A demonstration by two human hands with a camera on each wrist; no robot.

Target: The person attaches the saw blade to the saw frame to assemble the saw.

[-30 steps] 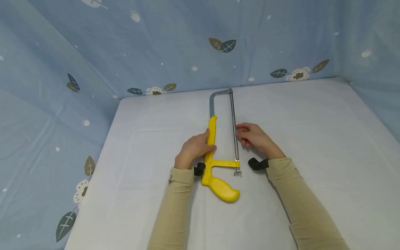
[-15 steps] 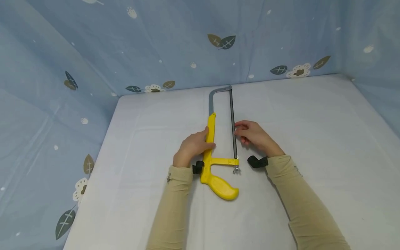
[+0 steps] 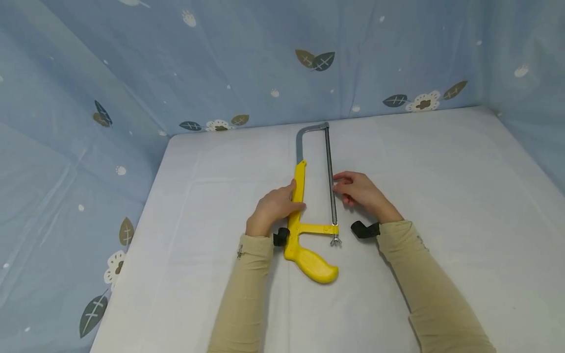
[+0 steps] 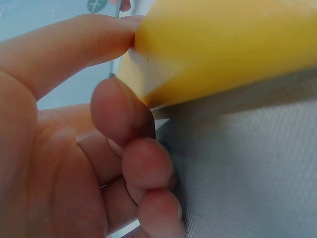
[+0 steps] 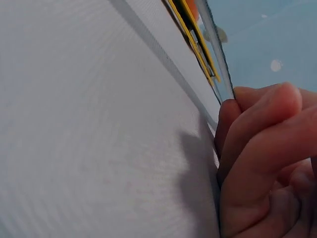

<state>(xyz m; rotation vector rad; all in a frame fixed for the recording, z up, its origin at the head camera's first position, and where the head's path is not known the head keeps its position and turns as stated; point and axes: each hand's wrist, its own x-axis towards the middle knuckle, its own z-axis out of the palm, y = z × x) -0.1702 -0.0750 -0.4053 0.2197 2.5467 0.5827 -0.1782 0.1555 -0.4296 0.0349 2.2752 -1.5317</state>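
Observation:
A hacksaw (image 3: 316,267) with a yellow handle and a grey metal front bow lies on the white table. My left hand (image 3: 271,208) grips its yellow frame, thumb on the inner side and fingers on the outer. Close up in the left wrist view, the yellow frame (image 4: 223,49) meets the thumb and a fingertip. The thin saw blade (image 3: 329,162) runs along the right side of the frame. My right hand (image 3: 362,191) pinches the blade's outer edge near its middle with thumb and index finger, other fingers curled. In the right wrist view the blade (image 5: 221,54) reaches those fingertips.
A wing nut (image 3: 336,241) sits at the near end of the blade, below the yellow crossbar. Black wrist mounts (image 3: 364,230) stick out beside both wrists. Blue patterned cloth (image 3: 247,63) hangs behind and beside the white table (image 3: 212,294).

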